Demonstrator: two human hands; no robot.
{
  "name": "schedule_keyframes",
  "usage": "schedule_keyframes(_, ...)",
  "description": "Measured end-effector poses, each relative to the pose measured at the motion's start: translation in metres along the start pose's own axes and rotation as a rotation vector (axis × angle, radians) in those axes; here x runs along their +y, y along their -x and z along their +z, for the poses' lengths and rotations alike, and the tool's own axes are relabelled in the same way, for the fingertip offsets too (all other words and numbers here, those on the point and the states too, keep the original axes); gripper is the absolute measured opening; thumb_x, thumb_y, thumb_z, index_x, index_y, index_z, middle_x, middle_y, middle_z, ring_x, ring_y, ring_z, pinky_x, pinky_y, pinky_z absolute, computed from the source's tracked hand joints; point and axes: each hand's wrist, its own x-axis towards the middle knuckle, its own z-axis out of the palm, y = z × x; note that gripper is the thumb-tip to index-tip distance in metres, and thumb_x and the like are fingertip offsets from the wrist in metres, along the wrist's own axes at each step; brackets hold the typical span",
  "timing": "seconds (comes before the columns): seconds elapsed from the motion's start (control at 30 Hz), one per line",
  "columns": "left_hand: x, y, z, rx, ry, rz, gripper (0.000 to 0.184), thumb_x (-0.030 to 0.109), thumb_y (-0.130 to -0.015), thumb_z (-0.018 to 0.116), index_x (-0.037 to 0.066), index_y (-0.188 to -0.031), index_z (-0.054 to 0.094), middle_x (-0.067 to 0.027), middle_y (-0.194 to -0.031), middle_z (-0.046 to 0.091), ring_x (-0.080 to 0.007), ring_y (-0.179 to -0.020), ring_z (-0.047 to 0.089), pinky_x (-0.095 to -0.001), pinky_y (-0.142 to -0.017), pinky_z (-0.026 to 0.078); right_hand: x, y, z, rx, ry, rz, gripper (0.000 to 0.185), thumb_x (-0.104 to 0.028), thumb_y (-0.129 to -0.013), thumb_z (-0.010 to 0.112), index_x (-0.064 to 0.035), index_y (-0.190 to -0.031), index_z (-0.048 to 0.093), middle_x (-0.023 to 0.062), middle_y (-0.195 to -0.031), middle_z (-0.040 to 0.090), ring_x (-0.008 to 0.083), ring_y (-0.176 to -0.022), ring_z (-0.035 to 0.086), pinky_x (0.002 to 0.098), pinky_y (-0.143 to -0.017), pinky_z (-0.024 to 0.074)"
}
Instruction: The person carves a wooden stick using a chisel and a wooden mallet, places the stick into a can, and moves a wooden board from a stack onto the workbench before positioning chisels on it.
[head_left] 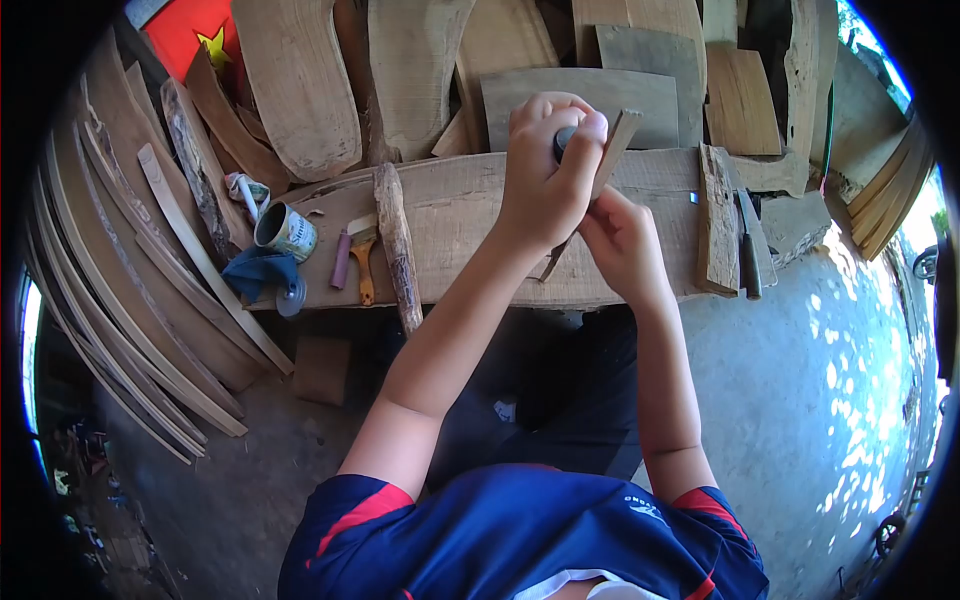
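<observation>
Bare at the elbow and below, the left arm (455, 330) slants far and to the right, its elbow slightly bent, as the right arm (667, 365) extends far and a little left. The left hand (546, 165) curls into a tight grip, thumb pointing far. Just nearer and to the right, the right hand (624, 243) closes, fingers (622, 205) drawn in.

A narrow wooden strip (615, 150), slanting from far right to near left, partly hidden; a dark round-ended object (564, 143) just left of it, mostly covered.
</observation>
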Motion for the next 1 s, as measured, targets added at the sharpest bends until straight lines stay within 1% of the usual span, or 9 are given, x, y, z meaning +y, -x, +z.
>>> schedule_keyframes(0.17,-0.022,0.011,-0.034,-0.121,-0.156,-0.051,0.05,0.045,-0.098,0.033,-0.001,-0.103,0.053,-0.0181,-0.114,0.049,-0.0314,-0.11,0.042,-0.0389,-0.1,0.029,0.008,-0.011,0.0,-0.008,-0.071,0.068,0.014,-0.005,-0.083,0.067,0.002,-0.094,0.062,0.0066,-0.079,0.068,0.006,-0.073,0.059,0.0249,-0.068,0.0488)
schedule_keyframes(0.33,-0.113,0.097,-0.138,0.013,-1.099,-0.395,0.067,0.05,-0.076,0.067,-0.002,-0.114,0.047,-0.0219,-0.113,0.046,-0.0355,-0.109,0.044,-0.0449,-0.097,0.036,0.017,-0.012,0.002,0.014,-0.291,0.072,0.016,-0.004,-0.085,0.064,0.003,-0.099,0.064,0.005,-0.089,0.07,0.0076,-0.086,0.062,0.0241,-0.081,0.0486)
schedule_keyframes(0.4,-0.125,0.117,-0.166,-0.178,-1.429,-0.885,0.077,0.054,-0.072,0.068,0.0,-0.121,0.043,-0.0302,-0.12,0.04,-0.0408,-0.113,0.045,-0.0447,-0.097,0.038,0.019,-0.014,-0.001,-0.029,-0.258,0.079,0.019,-0.004,-0.086,0.063,0.0033,-0.103,0.062,0.0068,-0.093,0.069,0.0102,-0.09,0.062,0.0254,-0.084,0.0483)
schedule_keyframes(0.43,-0.13,0.121,-0.168,-0.177,-1.434,-0.886,0.077,0.054,-0.072,0.068,0.0,-0.121,0.043,-0.0302,-0.12,0.04,-0.0408,-0.113,0.045,-0.0447,-0.097,0.038,0.02,-0.015,-0.001,-0.071,-0.223,0.088,0.022,-0.004,-0.088,0.061,0.0036,-0.108,0.06,0.0086,-0.098,0.068,0.0129,-0.095,0.063,0.0267,-0.087,0.048)
schedule_keyframes(0.57,-0.164,0.12,-0.187,0.016,-1.358,-0.948,0.079,0.041,-0.074,0.07,-0.008,-0.125,0.036,-0.027,-0.12,0.044,-0.0414,-0.11,0.05,-0.0476,-0.089,0.046,0.02,-0.018,0.006,-0.077,-0.127,0.095,0.019,-0.005,-0.088,0.06,0.0033,-0.106,0.06,0.0078,-0.097,0.068,0.0123,-0.094,0.063,0.0258,-0.086,0.0476)
schedule_keyframes(0.7,-0.169,0.107,-0.201,-0.208,-1.242,-0.915,0.064,0.041,-0.077,0.069,-0.009,-0.109,0.046,-0.0212,-0.098,0.062,-0.0318,-0.088,0.064,-0.0398,-0.077,0.052,0.012,-0.013,0.009,0.038,-0.161,0.017,0.017,-0.009,-0.087,0.063,0.001,-0.099,0.058,0.0099,-0.08,0.067,0.0106,-0.077,0.062,0.0279,-0.071,0.0498)
schedule_keyframes(0.77,-0.143,0.097,-0.199,-0.005,-0.158,-1.117,0.054,0.043,-0.081,0.067,-0.003,-0.104,0.049,-0.0189,-0.099,0.063,-0.0229,-0.079,0.066,-0.0327,-0.071,0.053,0.008,-0.01,0.005,0.0,-0.129,0.037,0.019,-0.01,-0.089,0.06,0.0007,-0.104,0.054,0.0123,-0.084,0.067,0.0157,-0.079,0.064,0.0309,-0.069,0.0494)
schedule_keyframes(0.83,-0.082,0.07,-0.183,-0.03,0.207,-1.244,0.046,0.038,-0.085,0.065,0.0,-0.106,0.05,-0.013,-0.094,0.064,-0.0172,-0.072,0.065,-0.0274,-0.068,0.052,0.012,-0.01,0.006,0.023,-0.134,-0.005,0.019,-0.01,-0.089,0.06,0.0005,-0.103,0.053,0.0132,-0.083,0.067,0.0191,-0.078,0.065,0.0318,-0.07,0.0494)
schedule_keyframes(1.0,0.044,0.027,-0.145,-0.274,-0.105,-0.561,0.047,0.025,-0.093,0.053,0.006,-0.131,0.033,-0.0105,-0.093,0.058,-0.0127,-0.072,0.058,-0.0243,-0.059,0.05,0.014,-0.012,0.005,0.016,-0.106,-0.051,0.019,-0.011,-0.089,0.06,0.0002,-0.102,0.051,0.0155,-0.081,0.066,0.0281,-0.076,0.065,0.0344,-0.069,0.0487)
